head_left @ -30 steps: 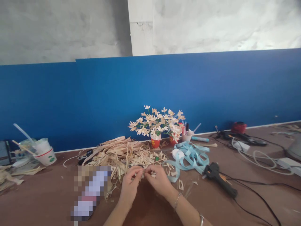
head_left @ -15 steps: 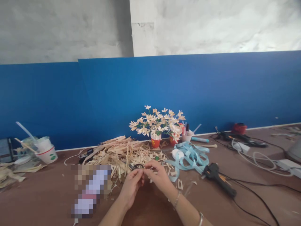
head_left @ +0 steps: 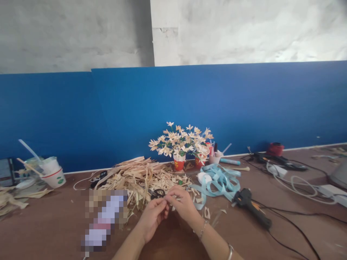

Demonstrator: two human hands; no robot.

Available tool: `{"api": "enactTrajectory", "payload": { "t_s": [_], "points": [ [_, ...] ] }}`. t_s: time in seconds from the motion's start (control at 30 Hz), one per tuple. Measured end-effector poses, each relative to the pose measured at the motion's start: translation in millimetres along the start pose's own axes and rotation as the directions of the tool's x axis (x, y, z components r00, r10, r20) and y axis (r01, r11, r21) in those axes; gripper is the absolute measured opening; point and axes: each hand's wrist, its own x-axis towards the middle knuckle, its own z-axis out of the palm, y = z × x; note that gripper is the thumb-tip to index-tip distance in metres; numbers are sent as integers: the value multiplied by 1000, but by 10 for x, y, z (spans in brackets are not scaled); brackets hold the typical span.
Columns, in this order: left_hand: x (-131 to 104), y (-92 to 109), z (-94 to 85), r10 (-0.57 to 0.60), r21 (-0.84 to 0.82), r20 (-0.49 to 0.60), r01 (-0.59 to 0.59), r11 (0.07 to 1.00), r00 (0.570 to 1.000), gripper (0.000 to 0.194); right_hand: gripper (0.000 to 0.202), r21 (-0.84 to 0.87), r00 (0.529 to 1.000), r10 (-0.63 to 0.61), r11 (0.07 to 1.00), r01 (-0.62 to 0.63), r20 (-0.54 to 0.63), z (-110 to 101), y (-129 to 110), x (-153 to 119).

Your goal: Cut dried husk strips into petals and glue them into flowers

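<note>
My left hand (head_left: 154, 217) and my right hand (head_left: 182, 203) meet fingertip to fingertip above the front of the table. Both are closed in a pinch, thumbs against fingers; whatever lies between them is too small to make out. Just beyond my fingers sits a pair of dark-handled scissors (head_left: 157, 194), partly covered. Behind it spreads a heap of dry, pale husk strips (head_left: 132, 177). Cream-coloured husk flowers (head_left: 180, 141) on green stems stand in a red-and-white cup (head_left: 179, 164) at the back, with a second red cup (head_left: 200, 160) beside it.
Light-blue ribbon (head_left: 221, 180) lies tangled right of the heap. A black glue gun (head_left: 252, 207) with its cable rests at the right. At left are a blurred-out phone-like object (head_left: 100, 224) and a white cup (head_left: 55, 178). Cords and a power strip (head_left: 332, 193) occupy the far right.
My right hand's fingers have shifted slightly up and bent more, while my left hand has moved slightly down. More of the scissors shows behind them. Both hands stay together.
</note>
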Motion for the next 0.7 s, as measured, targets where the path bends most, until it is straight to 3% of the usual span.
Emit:
{"api": "enactTrajectory", "payload": {
  "t_s": [0.17,0.5,0.7],
  "points": [
    [-18,33,37,20,43,-57,-17,999,998,31,18,-25,1000,-24,999,24,-7,-4,-27,-5],
    [-29,40,13,-52,17,0,52,998,999,31,20,-100,997,-70,992,71,22,6,-9,-17],
    [6,55,26,125,380,-17,-109,918,992,32,20,-304,985,-161,937,172,60,5,-11,-35]
  ]
}}
